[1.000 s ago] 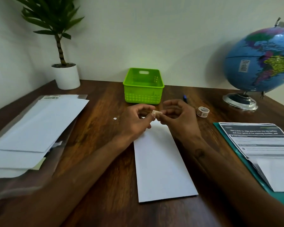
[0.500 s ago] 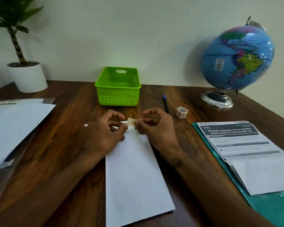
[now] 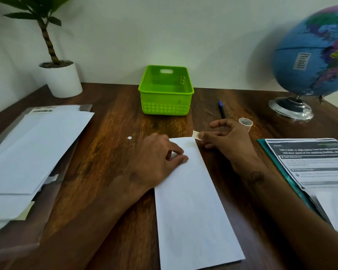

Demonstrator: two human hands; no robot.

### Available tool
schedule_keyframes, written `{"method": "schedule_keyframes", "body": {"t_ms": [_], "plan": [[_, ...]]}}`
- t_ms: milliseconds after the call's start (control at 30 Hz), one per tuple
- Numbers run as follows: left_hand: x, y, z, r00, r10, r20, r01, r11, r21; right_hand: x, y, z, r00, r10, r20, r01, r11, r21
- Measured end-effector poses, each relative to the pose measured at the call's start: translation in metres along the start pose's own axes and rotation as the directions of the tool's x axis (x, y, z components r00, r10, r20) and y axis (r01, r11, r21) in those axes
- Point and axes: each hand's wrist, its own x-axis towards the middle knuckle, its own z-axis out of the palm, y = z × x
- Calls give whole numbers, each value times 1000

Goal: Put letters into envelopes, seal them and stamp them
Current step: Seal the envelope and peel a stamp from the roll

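Head view: stamp [image 3: 195, 134] pinched at the white envelope's [image 3: 193, 201] far right corner.
Right hand [image 3: 228, 139] grips the stamp between thumb and fingertip; left hand [image 3: 156, 162], fingers curled and holding nothing, presses the envelope's far left end onto the wooden desk [image 3: 113, 145].

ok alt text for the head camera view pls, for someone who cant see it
A person's right hand pinches a small stamp just above the far right corner of a white envelope, which the left hand presses onto a wooden desk. Behind sit a green basket, pen, tape roll, globe and potted plant.
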Motion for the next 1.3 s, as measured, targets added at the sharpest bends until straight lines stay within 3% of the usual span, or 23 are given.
{"method": "schedule_keyframes", "body": {"t_ms": [200, 367, 533, 867, 1133, 1300], "plan": [[2, -8, 6, 1000, 4, -19, -6, 994, -107, 19, -11, 7, 994, 64, 83, -47, 981, -186], [6, -8, 15, 997, 17, -74, -23, 997, -75, 23, -10, 10, 995, -17, 100, 52, 932, -358], [7, -5, 22, 999, 46, -15, -45, 998, 35, 22, -7, 15, 989, -124, 79, 146, 877, -458], [9, -1, 21, 997, 20, 79, -26, 997, 73, 17, -6, 17, 977, -188, 103, 215, 830, -515], [10, 3, 21, 995, 28, 93, -44, 983, 181, 13, -6, 23, 941, -322, 104, 322, 762, -562], [10, 1, 24, 995, 45, 93, -65, 973, 223, 16, -4, 19, 946, -315, 80, 302, 760, -576]]}}
